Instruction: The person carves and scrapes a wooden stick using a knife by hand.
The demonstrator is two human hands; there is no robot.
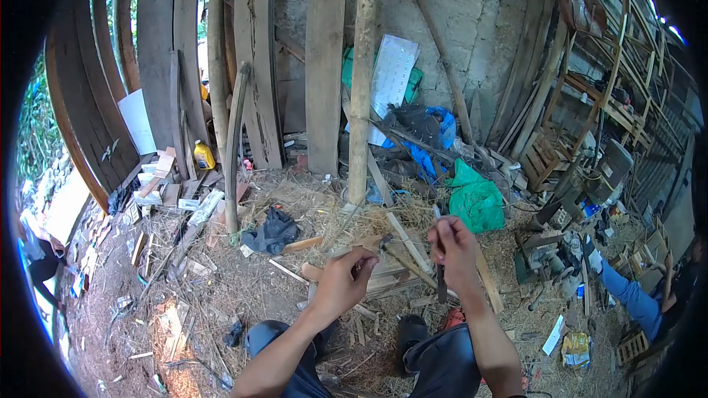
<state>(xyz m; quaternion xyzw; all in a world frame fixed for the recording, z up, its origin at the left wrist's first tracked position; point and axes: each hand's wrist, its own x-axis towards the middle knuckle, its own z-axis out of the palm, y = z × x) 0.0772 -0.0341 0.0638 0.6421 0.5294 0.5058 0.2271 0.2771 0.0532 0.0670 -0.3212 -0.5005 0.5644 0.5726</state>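
My left hand (346,277) is raised over my knees at the centre, its fingers closed in a pinch near a small dark piece (386,239); whether it grips that piece is unclear. To its right, my right hand (453,248) is closed round a slim knife-like tool (442,284). The tool's dark end points down below the fist and a pale tip shows above it. My two hands are apart. Beneath and beyond them lie wooden strips (404,239) on the straw-covered ground.
A wooden post (361,88) stands ahead. Past my right hand is a green sack (476,199); a dark cloth (273,231) lies left. Another person's jeans-clad leg (627,291) shows at right, and another person (46,250) is partly visible at far left.
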